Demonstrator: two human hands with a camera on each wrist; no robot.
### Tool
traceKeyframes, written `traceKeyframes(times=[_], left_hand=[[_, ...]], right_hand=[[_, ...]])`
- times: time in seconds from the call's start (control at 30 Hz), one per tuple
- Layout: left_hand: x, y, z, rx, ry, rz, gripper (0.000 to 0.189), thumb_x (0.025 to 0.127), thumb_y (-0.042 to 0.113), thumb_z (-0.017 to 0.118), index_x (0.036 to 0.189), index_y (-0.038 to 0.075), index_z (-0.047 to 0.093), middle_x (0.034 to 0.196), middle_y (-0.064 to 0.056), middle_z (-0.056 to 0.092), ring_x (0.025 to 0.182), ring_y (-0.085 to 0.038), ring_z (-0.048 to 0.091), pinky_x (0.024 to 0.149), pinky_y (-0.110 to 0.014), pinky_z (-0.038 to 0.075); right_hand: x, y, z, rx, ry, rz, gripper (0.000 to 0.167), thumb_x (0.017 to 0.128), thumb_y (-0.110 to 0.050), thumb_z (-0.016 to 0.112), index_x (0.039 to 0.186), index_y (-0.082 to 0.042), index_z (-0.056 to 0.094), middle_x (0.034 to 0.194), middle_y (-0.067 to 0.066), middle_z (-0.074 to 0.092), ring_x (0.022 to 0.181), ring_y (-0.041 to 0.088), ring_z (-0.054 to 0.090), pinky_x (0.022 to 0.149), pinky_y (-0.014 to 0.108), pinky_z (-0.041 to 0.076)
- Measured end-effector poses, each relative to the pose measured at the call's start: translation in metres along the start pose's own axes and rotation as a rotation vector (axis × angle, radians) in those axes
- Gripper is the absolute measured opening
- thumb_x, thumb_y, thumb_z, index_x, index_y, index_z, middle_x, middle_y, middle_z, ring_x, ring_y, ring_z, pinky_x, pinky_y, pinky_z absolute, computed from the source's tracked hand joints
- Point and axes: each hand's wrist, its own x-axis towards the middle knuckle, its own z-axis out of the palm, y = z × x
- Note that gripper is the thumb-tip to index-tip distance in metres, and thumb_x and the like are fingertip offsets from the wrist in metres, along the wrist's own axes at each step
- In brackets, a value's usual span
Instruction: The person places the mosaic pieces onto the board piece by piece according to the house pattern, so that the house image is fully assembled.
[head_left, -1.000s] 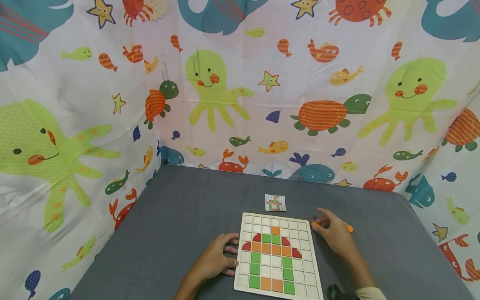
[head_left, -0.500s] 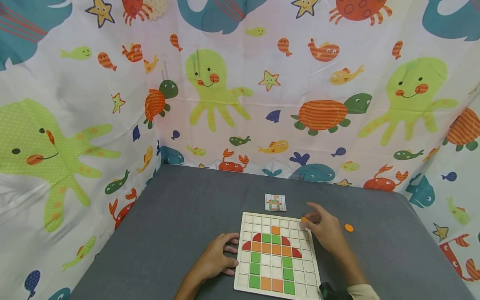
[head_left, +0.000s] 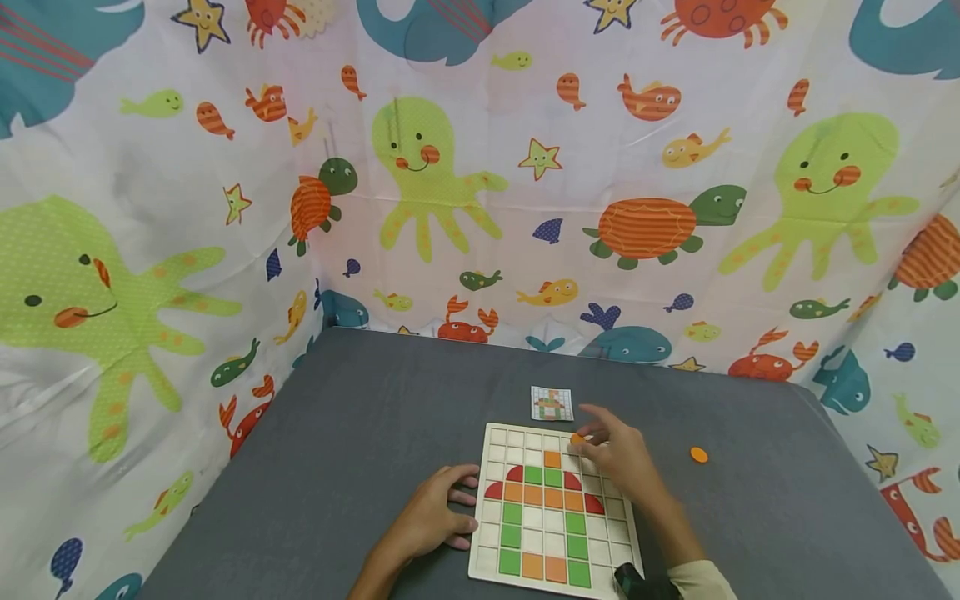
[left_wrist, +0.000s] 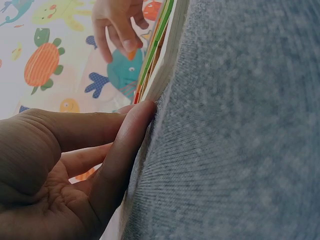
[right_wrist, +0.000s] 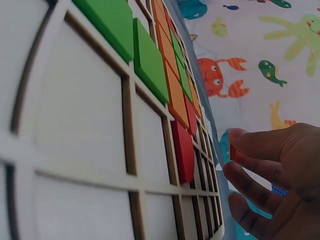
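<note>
A pale wooden grid board (head_left: 532,518) lies on the dark table, with green, orange and red flat tiles set in some of its cells. My left hand (head_left: 431,512) rests at the board's left edge; in the left wrist view the thumb (left_wrist: 127,150) and a finger touch that edge. Over the board's far rows, my right hand (head_left: 618,457) pinches a small orange piece (head_left: 577,439) between thumb and finger. The right wrist view shows just the edge of this orange piece (right_wrist: 232,151); the fingers hide most of it.
Beyond the board's far edge lies a small printed card (head_left: 551,403) with a coloured grid pattern. An orange disc (head_left: 699,455) sits on the grey table (head_left: 405,400) to the right. A curtain (head_left: 480,217) printed with sea animals stands behind the table.
My right hand has moved left, from beside the board's right edge to over its far rows, carrying the orange piece. The orange disc it had partly covered now shows fully. My left hand stays put.
</note>
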Motion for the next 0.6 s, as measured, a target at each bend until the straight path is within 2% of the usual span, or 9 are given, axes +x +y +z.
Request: traceKeyframes(times=[0.33,0.6], left_hand=[[-0.002,0.002,-0.001,-0.008,0.0,0.002,0.078,0.078,-0.018,0.079,0.149,0.001,0.055,0.135,-0.017,0.057,0.113,-0.03,0.064,0.058,-0.039,0.067],[-0.001,0.003,-0.001,0.002,-0.001,0.001,0.077,0.079,-0.017,0.079,0.15,0.002,0.055,0.135,-0.015,0.058,0.112,-0.029,0.064,0.058,-0.039,0.067]], right_hand=[[0.003,-0.011,0.015,0.043,-0.03,-0.03,0.064,0.089,-0.006,0.085,0.149,-0.009,0.059,0.107,0.005,0.077,0.09,0.02,0.072,0.065,0.025,0.057],[0.007,-0.015,0.022,0.058,-0.069,-0.01,0.068,0.09,-0.001,0.082,0.152,-0.009,0.057,0.109,0.007,0.076,0.092,0.02,0.072,0.073,0.029,0.063]])
